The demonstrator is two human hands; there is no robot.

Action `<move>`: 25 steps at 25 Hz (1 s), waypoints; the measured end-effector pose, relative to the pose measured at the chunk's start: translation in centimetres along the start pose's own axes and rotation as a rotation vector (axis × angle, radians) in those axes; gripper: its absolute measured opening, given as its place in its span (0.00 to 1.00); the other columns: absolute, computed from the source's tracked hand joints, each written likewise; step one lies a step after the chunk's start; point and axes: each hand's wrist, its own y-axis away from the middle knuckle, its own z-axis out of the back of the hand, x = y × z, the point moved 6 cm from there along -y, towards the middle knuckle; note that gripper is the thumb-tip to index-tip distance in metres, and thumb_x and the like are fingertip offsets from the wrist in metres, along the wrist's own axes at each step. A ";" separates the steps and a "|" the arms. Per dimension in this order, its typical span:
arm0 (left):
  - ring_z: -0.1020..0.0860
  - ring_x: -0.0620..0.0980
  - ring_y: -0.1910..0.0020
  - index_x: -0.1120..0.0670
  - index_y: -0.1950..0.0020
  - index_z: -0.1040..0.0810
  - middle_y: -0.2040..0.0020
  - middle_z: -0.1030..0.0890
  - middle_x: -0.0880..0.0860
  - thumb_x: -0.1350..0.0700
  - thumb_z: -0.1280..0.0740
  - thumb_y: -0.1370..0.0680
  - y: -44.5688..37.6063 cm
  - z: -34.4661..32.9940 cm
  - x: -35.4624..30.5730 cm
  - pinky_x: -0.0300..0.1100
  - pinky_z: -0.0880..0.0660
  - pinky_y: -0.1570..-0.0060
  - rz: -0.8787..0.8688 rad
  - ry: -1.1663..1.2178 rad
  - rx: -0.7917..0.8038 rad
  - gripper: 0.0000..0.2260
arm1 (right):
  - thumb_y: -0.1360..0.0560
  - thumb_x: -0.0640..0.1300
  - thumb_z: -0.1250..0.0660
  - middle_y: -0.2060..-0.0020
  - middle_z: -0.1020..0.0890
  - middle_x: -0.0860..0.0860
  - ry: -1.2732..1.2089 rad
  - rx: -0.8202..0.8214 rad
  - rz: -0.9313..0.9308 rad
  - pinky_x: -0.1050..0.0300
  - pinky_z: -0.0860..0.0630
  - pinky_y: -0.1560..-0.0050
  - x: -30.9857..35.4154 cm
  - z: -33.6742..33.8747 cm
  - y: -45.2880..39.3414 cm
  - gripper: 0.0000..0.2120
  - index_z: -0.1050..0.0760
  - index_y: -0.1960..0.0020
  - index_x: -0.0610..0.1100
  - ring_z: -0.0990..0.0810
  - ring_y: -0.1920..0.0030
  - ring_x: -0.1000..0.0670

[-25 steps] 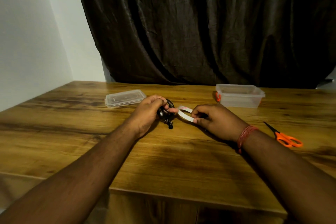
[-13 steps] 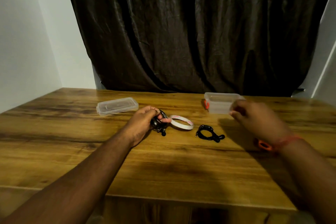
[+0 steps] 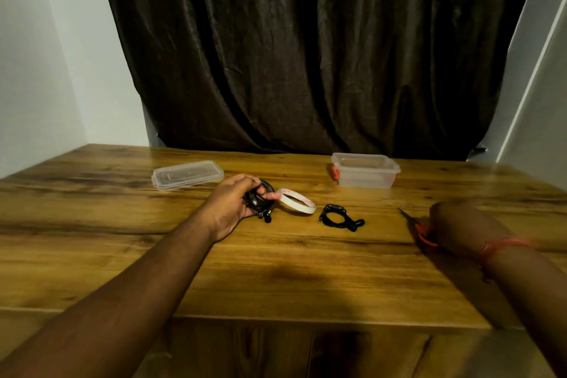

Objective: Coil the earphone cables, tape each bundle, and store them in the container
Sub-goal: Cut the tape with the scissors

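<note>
Two coils of earphone cable show: one bundle point(image 3: 260, 198) gripped in the left hand point(image 3: 234, 202), fingers curled round it above the table point(image 3: 276, 270), with the tape roll point(image 3: 297, 201) touching that hand's fingertips; the second coil point(image 3: 339, 218) lies loose just beside the roll. Risk, as I judge it: the held coil could spring open if the grip slackens before tape is cut. The right hand point(image 3: 454, 228) rests over the scissors point(image 3: 417, 227); its fingers are blurred, so I cannot tell whether they grip. Pink lettering on the tape is unreadable. The container point(image 3: 365, 170) stands open, well apart.
</note>
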 end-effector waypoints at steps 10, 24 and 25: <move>0.18 0.63 0.45 0.59 0.54 0.27 0.61 0.23 0.56 0.63 0.43 0.17 -0.2 -0.1 -0.4 0.57 0.25 0.37 0.014 0.086 0.039 0.09 | 0.25 0.58 0.33 0.61 0.26 0.53 0.056 0.116 0.028 0.62 0.30 0.64 0.2 0.4 0.2 0.15 0.32 0.61 0.50 0.26 0.60 0.55; 0.16 0.61 0.49 0.58 0.56 0.26 0.62 0.23 0.56 0.64 0.43 0.18 0.0 -0.6 0.1 0.60 0.25 0.38 0.033 0.127 0.027 0.10 | 0.29 0.51 0.31 0.57 0.18 0.40 -1.775 0.816 0.343 0.54 0.18 0.55 19.5 0.2 5.4 0.18 0.24 0.46 0.39 0.18 0.60 0.45; 0.16 0.60 0.51 0.58 0.56 0.26 0.62 0.24 0.56 0.64 0.43 0.18 -0.1 -0.7 0.1 0.60 0.26 0.38 0.031 0.118 0.020 0.09 | 0.29 0.52 0.31 0.57 0.18 0.39 -1.788 0.846 0.344 0.53 0.18 0.54 20.3 -0.1 5.2 0.19 0.25 0.46 0.39 0.18 0.59 0.44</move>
